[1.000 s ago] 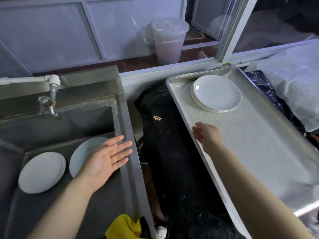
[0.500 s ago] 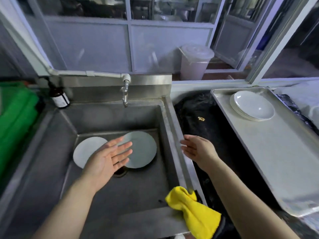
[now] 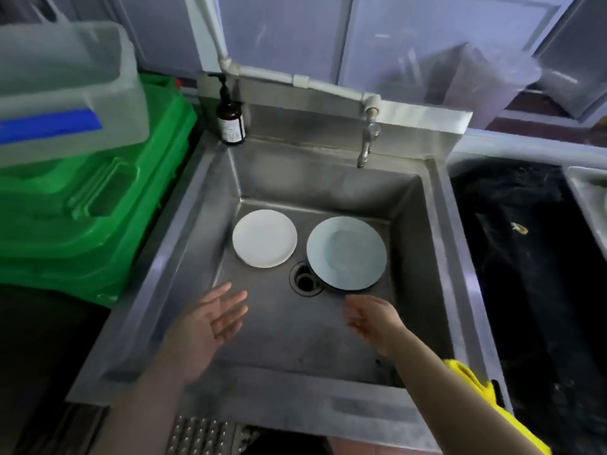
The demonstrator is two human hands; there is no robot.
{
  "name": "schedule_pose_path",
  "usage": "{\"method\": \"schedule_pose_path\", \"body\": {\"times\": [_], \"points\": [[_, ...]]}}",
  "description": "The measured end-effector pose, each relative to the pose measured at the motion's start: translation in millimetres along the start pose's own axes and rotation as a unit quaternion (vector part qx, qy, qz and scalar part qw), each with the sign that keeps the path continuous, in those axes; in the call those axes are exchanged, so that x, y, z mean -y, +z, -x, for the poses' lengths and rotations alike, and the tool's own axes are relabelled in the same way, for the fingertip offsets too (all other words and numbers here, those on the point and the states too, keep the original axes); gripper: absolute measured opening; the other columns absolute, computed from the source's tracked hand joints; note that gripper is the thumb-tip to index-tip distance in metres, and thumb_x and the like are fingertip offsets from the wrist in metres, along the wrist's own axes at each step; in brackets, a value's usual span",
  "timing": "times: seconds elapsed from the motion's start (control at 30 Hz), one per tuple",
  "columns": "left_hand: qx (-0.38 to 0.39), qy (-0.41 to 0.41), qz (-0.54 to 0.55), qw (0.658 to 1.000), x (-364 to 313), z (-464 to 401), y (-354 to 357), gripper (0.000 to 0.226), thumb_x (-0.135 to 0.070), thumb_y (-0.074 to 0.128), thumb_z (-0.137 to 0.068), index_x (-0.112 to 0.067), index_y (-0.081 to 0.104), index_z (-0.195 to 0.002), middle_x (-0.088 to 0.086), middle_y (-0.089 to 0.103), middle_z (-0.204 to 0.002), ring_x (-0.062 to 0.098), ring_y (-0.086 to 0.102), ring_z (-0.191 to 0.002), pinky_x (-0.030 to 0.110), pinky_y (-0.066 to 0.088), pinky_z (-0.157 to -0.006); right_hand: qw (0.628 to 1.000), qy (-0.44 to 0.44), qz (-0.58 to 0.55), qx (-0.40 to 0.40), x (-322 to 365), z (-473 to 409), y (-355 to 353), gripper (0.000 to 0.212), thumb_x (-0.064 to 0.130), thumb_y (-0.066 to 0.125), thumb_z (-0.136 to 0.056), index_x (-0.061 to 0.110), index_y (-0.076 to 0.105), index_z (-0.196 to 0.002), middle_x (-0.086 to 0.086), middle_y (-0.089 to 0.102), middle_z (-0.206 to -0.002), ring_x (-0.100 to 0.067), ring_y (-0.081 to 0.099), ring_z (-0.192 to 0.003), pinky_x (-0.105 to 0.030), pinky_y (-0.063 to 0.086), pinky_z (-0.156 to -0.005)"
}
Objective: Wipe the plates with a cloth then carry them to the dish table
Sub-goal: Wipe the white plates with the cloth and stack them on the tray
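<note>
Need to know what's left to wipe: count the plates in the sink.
2. A white plate lies at the sink's back left; a bluish plate sits right of it, overlapping the drain. More may be stacked beneath.

Head camera looks steeply down, close above the sink (image 3: 437, 224).

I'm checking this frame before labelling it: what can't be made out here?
- Yellow cloth, head view: mostly hidden behind the right forearm.
- Brown bottle: label print too small to read.
- White plates: whether one or a stack, unclear from above.
- Tray: cut off by the right edge.
- Drain: partly covered by the bluish plate.
</note>
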State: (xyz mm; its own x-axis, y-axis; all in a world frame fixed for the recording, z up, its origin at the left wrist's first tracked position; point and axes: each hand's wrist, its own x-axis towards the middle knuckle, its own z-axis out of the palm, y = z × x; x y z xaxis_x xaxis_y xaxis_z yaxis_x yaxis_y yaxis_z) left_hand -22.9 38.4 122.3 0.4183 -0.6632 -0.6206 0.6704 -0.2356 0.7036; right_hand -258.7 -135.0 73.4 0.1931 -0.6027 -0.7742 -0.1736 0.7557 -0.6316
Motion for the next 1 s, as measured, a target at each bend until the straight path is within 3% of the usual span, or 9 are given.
{"method": "schedule_pose_path", "body": {"times": [0.1, 0.23, 0.3, 0.4, 0.5, 0.6, 0.7, 0.83, 1.0], "points": [[-0.041, -0.016, 0.052, 0.998, 0.3, -7.1, -18.1, 0.024, -0.011, 0.039, -0.096, -0.015, 0.060, -0.106, 0.005, 0.076, -0.088, 0.019, 0.071, -0.076, 0.035, 0.050, -0.077, 0.998, 0.032, 0.052, -0.002, -7.4, -36.3, 25.4, 0.003, 0.004, 0.063, -0.085, 0.008, 0.062, -0.084, -0.007, 0.057, -0.059, -0.019, 0.046, -0.049, -0.027, 0.031, -0.051], [-0.083, -0.033, 0.058, 0.994, 0.0, -19.1, -37.1, 0.034, -0.019, 0.054, -0.079, -0.016, 0.062, -0.111, 0.005, 0.075, -0.102, 0.024, 0.067, -0.098, 0.039, 0.048, -0.087, 0.992, 0.076, 0.102, -0.002, -14.6, -91.7, 58.5, 0.013, 0.003, 0.063, -0.082, 0.009, 0.058, -0.072, -0.008, 0.055, -0.059, -0.016, 0.041, -0.045, -0.022, 0.029, -0.040], [-0.101, -0.042, 0.054, 0.993, 6.3, -30.9, -45.6, 0.030, -0.014, 0.049, -0.089, -0.016, 0.060, -0.117, 0.007, 0.073, -0.109, 0.023, 0.068, -0.102, 0.040, 0.048, -0.089, 0.990, 0.090, 0.107, 0.010, -18.8, -119.8, 75.7, 0.017, 0.003, 0.063, -0.083, 0.009, 0.056, -0.069, -0.006, 0.055, -0.056, -0.015, 0.042, -0.043, -0.021, 0.031, -0.038], [-0.124, -0.059, 0.059, 0.989, 19.3, -47.0, -53.4, 0.031, -0.007, 0.037, -0.098, -0.014, 0.058, -0.120, 0.011, 0.071, -0.113, 0.024, 0.069, -0.101, 0.039, 0.049, -0.088, 0.986, 0.100, 0.131, 0.004, -22.3, -158.4, 102.6, 0.009, 0.009, 0.066, -0.087, 0.005, 0.061, -0.080, -0.009, 0.061, -0.065, -0.017, 0.050, -0.047, -0.020, 0.040, -0.041], [-0.135, -0.064, 0.077, 0.986, 27.6, -54.2, -53.4, 0.035, -0.010, 0.047, -0.088, -0.014, 0.058, -0.121, 0.010, 0.071, -0.113, 0.024, 0.070, -0.100, 0.039, 0.048, -0.092, 0.982, 0.101, 0.160, 0.003, -24.9, -192.5, 127.4, 0.012, 0.012, 0.066, -0.088, 0.003, 0.060, -0.086, -0.009, 0.059, -0.068, -0.013, 0.050, -0.038, -0.016, 0.038, -0.036], [-0.157, -0.063, 0.112, 0.979, 30.6, -58.3, -55.7, 0.031, -0.008, 0.042, -0.093, -0.015, 0.059, -0.117, 0.009, 0.073, -0.110, 0.023, 0.070, -0.096, 0.040, 0.047, -0.094, 0.979, 0.101, 0.176, 0.000, -21.2, -220.3, 150.2, 0.020, 0.021, 0.067, -0.089, 0.004, 0.057, -0.086, -0.008, 0.060, -0.069, -0.012, 0.050, -0.035, -0.016, 0.037, -0.034], [-0.177, -0.070, 0.139, 0.972, 27.1, -61.2, -57.9, 0.031, -0.005, 0.038, -0.097, -0.013, 0.060, -0.116, 0.010, 0.073, -0.107, 0.026, 0.068, -0.098, 0.042, 0.046, -0.094, 0.981, 0.122, 0.148, -0.029, -11.9, -238.2, 169.7, 0.032, 0.033, 0.071, -0.085, 0.005, 0.056, -0.079, -0.007, 0.064, -0.071, -0.014, 0.051, -0.041, -0.022, 0.042, -0.041], [-0.191, -0.084, 0.135, 0.969, 23.5, -65.8, -59.6, 0.031, -0.006, 0.038, -0.097, -0.015, 0.061, -0.115, 0.009, 0.073, -0.106, 0.024, 0.070, -0.096, 0.039, 0.046, -0.095, 0.986, 0.104, 0.108, -0.067, -4.0, -255.7, 186.9, 0.042, 0.043, 0.075, -0.080, 0.004, 0.058, -0.087, -0.011, 0.066, -0.069, -0.021, 0.056, -0.051, -0.023, 0.048, -0.045], [-0.192, -0.090, 0.144, 0.966, 26.3, -70.9, -64.3, 0.029, -0.007, 0.040, -0.097, -0.017, 0.061, -0.113, 0.007, 0.073, -0.106, 0.023, 0.070, -0.094, 0.038, 0.048, -0.092, 0.980, 0.136, 0.127, -0.078, -6.2, -274.7, 193.1, 0.037, 0.042, 0.073, -0.082, 0.009, 0.055, -0.087, -0.008, 0.068, -0.074, -0.020, 0.063, -0.059, -0.029, 0.055, -0.056]]}}
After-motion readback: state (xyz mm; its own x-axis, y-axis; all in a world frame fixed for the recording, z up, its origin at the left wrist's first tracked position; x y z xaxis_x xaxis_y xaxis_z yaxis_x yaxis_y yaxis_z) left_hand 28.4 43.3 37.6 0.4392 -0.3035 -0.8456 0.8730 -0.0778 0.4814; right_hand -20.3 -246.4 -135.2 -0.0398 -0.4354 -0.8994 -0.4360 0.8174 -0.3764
